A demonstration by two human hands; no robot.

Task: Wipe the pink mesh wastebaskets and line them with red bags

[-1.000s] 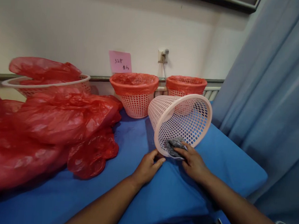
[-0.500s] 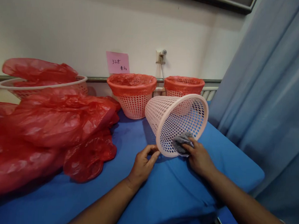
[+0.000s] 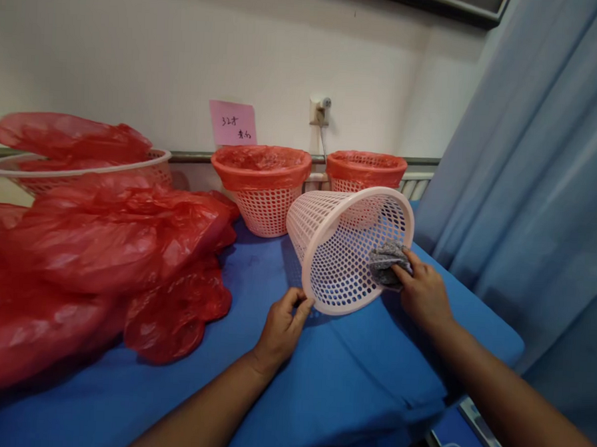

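A pale pink perforated wastebasket lies on its side on the blue-covered table, its mouth turned toward me. My left hand pinches the lower left of its rim between thumb and fingers. Bunched in my right hand is a grey cloth, pressed at the right inner side of the mouth near the rim. Part of the cloth is covered by my fingers.
Crumpled red plastic bags cover the left of the table. Behind stand two wastebaskets lined in red, one left and one right. A wide basket holds more red plastic. A blue curtain hangs at right.
My right hand has moved the cloth to the right and slightly up along the basket's mouth. The basket has rolled or shifted slightly left, with my left hand still at its rim.
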